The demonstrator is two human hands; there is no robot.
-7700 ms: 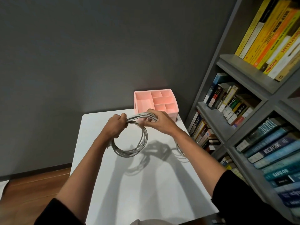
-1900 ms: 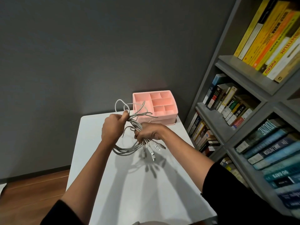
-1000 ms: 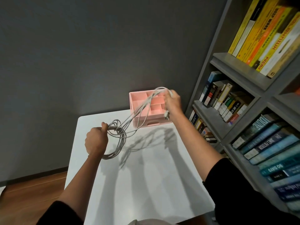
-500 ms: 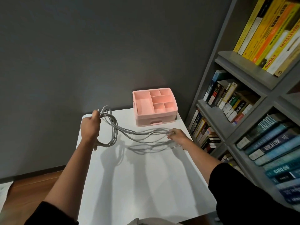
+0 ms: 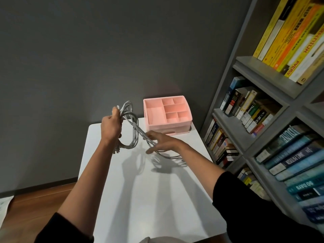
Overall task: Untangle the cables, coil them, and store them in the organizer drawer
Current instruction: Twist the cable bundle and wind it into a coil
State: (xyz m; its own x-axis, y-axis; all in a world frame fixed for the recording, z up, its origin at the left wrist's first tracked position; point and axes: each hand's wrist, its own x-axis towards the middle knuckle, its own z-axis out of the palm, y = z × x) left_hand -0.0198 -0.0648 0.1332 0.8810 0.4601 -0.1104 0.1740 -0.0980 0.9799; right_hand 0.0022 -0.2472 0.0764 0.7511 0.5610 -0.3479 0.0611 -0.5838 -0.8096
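Now the grey cables [image 5: 131, 131] hang looped above the white table [image 5: 149, 199], bunched in the curled fingers of the left hand [image 5: 110, 126]. Loose strands trail down across the straight, spread fingers of the right hand [image 5: 164, 142]. The pink organizer [image 5: 167, 114] sits just beyond those fingertips, with the bookshelf [image 5: 263, 72] further right.

1. cables [image 5: 135, 130]: I lose the strands where they pass under the right hand [image 5: 163, 142].
2. plugs [image 5: 116, 151] below the left hand [image 5: 110, 127]: too small for me to tell the type.
3. bookshelf [image 5: 263, 74]: cut by the right edge; lower spines blurred.
4. pale object [image 5: 145, 240]: cut off at the bottom edge.
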